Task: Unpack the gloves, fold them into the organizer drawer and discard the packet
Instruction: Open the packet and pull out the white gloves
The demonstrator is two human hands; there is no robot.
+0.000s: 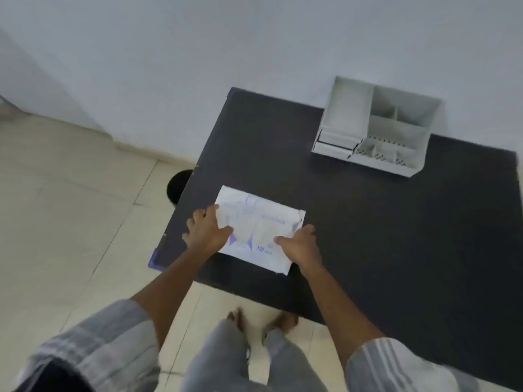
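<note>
A flat white glove packet (259, 222) with blue print lies near the front left corner of the dark table (368, 222). Pale gloves show through its clear face. My left hand (205, 230) grips the packet's left edge, thumb on top. My right hand (301, 244) holds its right front corner, fingers over the edge. The white organizer (376, 125) stands at the back of the table by the wall, with open compartments on top and a small drawer (335, 142) at its lower left, slightly pulled out.
A round black bin (177, 186) sits on the tiled floor, half hidden behind the table's left edge. A white wall runs behind the table. My bare feet (260, 321) stand on the tiles at the table's front edge.
</note>
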